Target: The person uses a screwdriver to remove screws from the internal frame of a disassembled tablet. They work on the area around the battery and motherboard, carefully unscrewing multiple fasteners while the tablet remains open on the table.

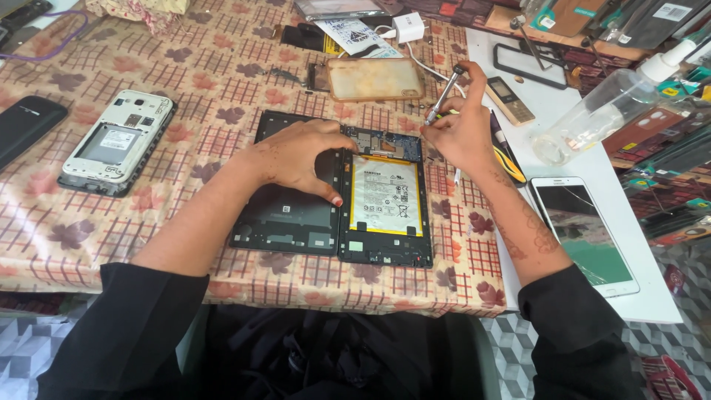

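An opened tablet (385,222) lies in front of me, its white battery and circuit board exposed. Its dark back cover (285,218) lies just to its left. My left hand (300,157) rests flat across the cover and the tablet's upper left edge, fingers spread, pressing down. My right hand (459,126) grips a slim metal screwdriver (444,95), its tip set on the tablet's top right corner by the circuit board.
A white phone with its back off (115,141) and a black phone (26,126) lie at left. A clear case (374,79) and charger (407,28) sit beyond the tablet. At right are a cracked white tablet (585,233), a small keypad phone (509,100) and a plastic bottle (607,104).
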